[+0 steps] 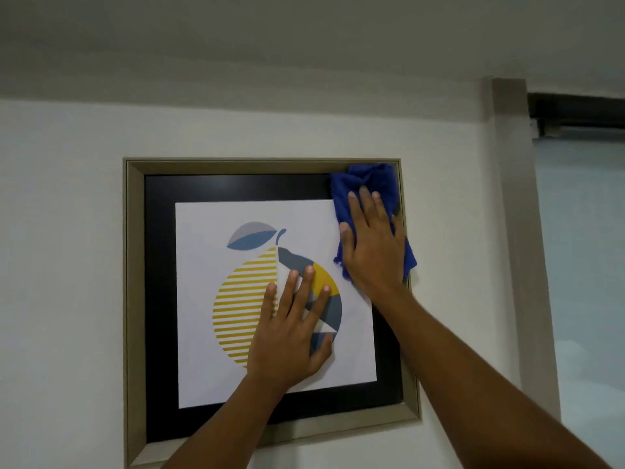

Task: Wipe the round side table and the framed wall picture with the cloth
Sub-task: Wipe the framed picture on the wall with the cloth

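Observation:
The framed wall picture (159, 299) hangs on a white wall, with a beige outer frame, a black inner border and a print of a striped yellow fruit with a blue-grey leaf. My right hand (373, 247) lies flat on a crumpled blue cloth (367, 179), pressing it against the picture's upper right corner. The cloth covers that corner and part of the right frame edge. My left hand (291, 330) rests flat with fingers spread on the print's middle, holding nothing. The round side table is out of view.
A beige vertical trim (514, 231) runs down the wall just right of the picture. Beyond it is a pale window blind (588, 248) under a dark rail (575, 110). Bare white wall (61, 265) extends to the left and above.

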Motion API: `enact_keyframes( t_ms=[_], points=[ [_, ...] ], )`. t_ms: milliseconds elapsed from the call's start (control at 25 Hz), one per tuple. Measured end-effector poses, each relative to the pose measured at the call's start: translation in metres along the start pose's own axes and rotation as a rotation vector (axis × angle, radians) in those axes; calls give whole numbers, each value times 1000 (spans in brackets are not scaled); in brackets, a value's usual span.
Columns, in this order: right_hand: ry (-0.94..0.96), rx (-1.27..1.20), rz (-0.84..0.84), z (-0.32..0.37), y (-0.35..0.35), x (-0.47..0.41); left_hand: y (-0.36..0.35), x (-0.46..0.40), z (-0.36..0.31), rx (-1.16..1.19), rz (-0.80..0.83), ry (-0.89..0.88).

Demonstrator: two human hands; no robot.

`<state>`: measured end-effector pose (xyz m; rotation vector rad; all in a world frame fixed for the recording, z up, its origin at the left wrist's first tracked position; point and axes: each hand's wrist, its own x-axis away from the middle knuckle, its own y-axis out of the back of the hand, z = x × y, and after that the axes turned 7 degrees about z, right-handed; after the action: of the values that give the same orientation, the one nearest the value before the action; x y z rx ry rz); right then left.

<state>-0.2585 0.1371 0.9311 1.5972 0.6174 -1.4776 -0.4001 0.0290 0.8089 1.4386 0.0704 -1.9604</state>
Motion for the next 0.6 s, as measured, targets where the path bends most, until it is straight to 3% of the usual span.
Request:
enact_keyframes(
  t_ms=[240, 440, 600],
  points=[
    [-70, 17, -62, -26, 0, 33, -1, -2, 1, 5, -19, -9],
    [-234, -272, -170, -3, -49, 173, -3, -4, 1, 3, -9, 0],
    [-412, -401, -99, 37, -63, 200, -3, -4, -2, 0, -9, 9]
  ],
)
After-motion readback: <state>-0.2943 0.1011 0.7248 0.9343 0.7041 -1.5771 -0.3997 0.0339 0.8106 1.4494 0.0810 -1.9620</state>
